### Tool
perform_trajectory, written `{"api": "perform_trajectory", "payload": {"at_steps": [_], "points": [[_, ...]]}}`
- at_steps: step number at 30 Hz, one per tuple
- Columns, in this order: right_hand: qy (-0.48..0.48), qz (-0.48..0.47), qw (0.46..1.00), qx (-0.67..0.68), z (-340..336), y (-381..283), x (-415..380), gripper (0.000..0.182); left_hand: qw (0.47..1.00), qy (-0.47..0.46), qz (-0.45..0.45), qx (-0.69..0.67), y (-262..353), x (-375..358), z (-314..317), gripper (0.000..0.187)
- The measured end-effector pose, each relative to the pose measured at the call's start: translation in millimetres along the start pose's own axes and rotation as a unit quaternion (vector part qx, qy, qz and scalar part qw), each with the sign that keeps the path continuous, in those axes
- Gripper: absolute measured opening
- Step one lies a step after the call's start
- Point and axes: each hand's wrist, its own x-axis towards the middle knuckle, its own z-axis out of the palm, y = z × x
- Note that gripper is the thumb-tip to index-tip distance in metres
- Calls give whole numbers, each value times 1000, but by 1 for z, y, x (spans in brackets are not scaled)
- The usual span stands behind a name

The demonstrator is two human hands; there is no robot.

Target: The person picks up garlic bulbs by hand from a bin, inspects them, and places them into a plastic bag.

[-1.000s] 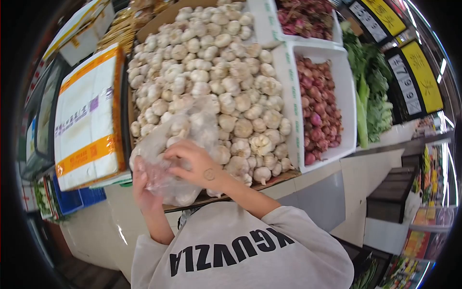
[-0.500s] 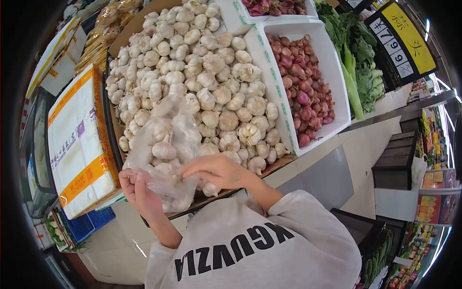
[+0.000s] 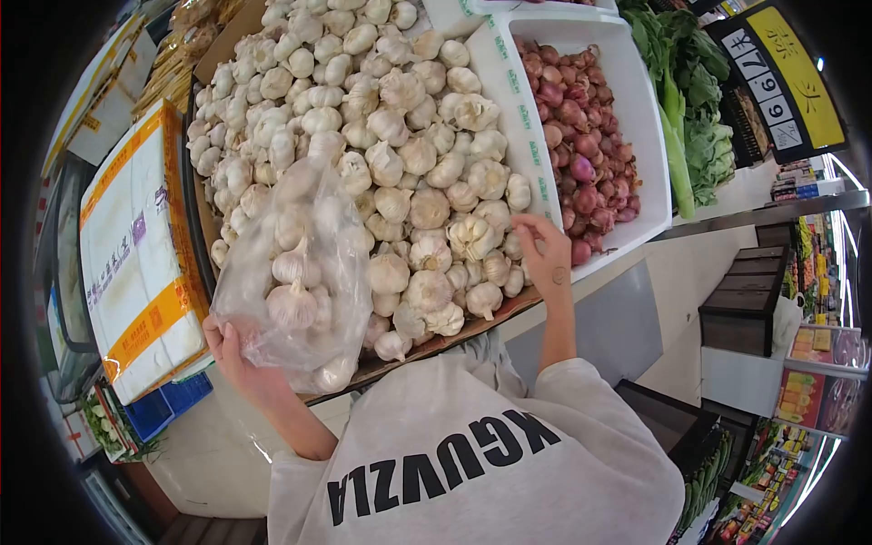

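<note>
While the left hand (image 3: 238,356) is gripping the lower edge of a thin, crinkled clear plastic bag (image 3: 291,272) holding several papery white garlic bulbs, the right hand (image 3: 545,254) is lying loosely open, fingers curled against knobbly bulbs at the right edge of the garlic heap (image 3: 381,118), just beside the white crate (image 3: 509,100) of glossy red shallots (image 3: 581,154).
</note>
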Motion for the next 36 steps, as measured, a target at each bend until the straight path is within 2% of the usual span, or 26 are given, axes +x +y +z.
{"api": "perform_trajectory", "payload": {"at_steps": [4,6,8,11,13,14,15,17,18,21,22,24,28,30,31,32,33,34,35,36], "points": [[-67,-25,997,-33,15,-7,-9,12,999,-27,17,20,-9,4,-12,11],[-65,-28,997,-11,22,-14,-9,11,998,-64,9,-5,-11,5,-18,7],[-64,-27,998,11,29,-20,-11,11,997,-71,25,19,-15,8,-24,7],[-92,-83,992,29,41,-30,-12,14,997,-55,36,43,-15,10,-22,7],[-171,-101,978,64,51,-40,-16,15,998,-33,35,44,-14,9,-17,7],[-258,-27,963,73,53,-46,-18,25,998,-28,27,39,-13,9,-15,7],[-260,-28,962,75,60,-48,-19,25,999,-24,19,34,-12,9,-14,8],[-234,-132,963,-19,74,-54,-21,43,998,-37,19,38,-15,12,-21,7],[-234,-132,963,-18,77,-56,-20,43,998,-52,18,40,-15,13,-24,7],[-300,-157,937,-90,82,-60,-15,60,998,-53,11,20,-14,12,-23,6],[-300,-157,937,-89,83,-62,-13,60,998,-53,12,20,-13,12,-22,6],[-357,-119,918,-127,84,-67,-10,60,999,-47,1,1,-12,11,-21,5],[-370,-122,909,-149,90,-68,-7,53,999,-44,6,12,-13,12,-22,5],[-388,17,921,-29,83,-72,0,45,998,-66,-2,-6,-13,13,-24,6],[-390,12,920,-29,84,-66,0,45,998,-63,2,-8,-12,13,-24,6],[-349,93,914,188,87,-56,-3,42,998,-60,-13,-30,-11,13,-23,6],[-287,171,856,395,87,-53,-3,39,997,-58,-28,-51,-10,12,-22,6],[-281,177,827,454,82,-53,-1,39,997,-58,-26,-52,-10,12,-21,6],[-281,174,827,454,79,-52,1,39,997,-54,-25,-50,-9,12,-19,6],[-317,189,777,510,76,-51,2,47,997,-50,-25,-49,-9,12,-17,7]]}}
